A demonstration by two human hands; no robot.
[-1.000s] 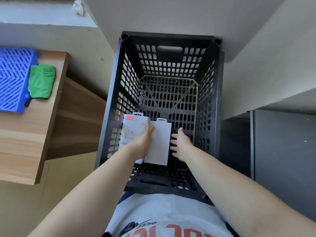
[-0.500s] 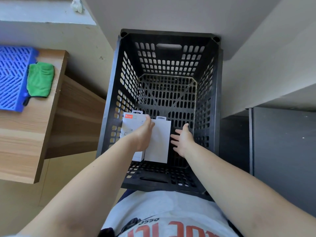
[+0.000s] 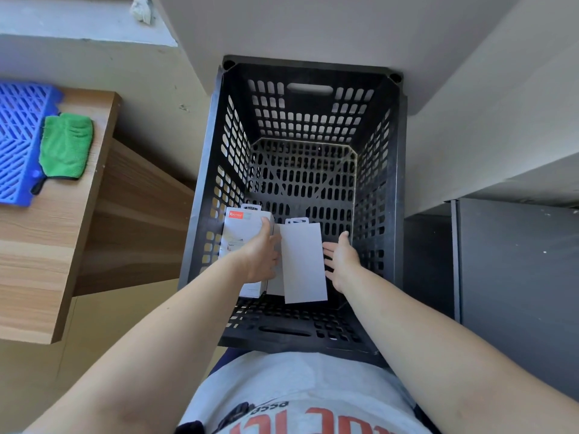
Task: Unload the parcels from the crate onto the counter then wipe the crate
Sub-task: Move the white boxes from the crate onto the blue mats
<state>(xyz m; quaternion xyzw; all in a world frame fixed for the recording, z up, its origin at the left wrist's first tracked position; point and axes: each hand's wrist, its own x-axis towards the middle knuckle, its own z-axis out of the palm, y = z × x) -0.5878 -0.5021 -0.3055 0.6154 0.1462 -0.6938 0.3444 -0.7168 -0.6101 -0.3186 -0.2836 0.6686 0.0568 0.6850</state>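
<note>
parcels: two white boxes stand side by side low in the crate (image 3: 308, 189), at lower centre of the frame; the printed box (image 3: 242, 233) is on the left and the plain box (image 3: 302, 261) on the right, touching or nearly so.
change: compared with a second ago both boxes sit a little higher against the crate's near wall and the plain box leans slightly, so the lift out seems to have begun.
left hand (image 3: 261, 261): fingers wrap over the printed box from its right edge, holding it; it has kept that grip through the last second.
right hand (image 3: 341, 261): fingers spread and straight, just beside the plain box's right edge; I cannot tell whether the fingertips touch it. It has drifted nearer the box.
crate: black, slotted, on the floor at centre; no other parcel shows inside.
desk (image 3: 56, 245): wooden, at left of the frame, well apart from the crate; no parcel is on it yet.
cloth (image 3: 65, 145): green, on the desk at upper left, overlapping a blue grid tray (image 3: 18, 136).
meaning: unloading is at its start; wiping waits until both boxes are out.
</note>
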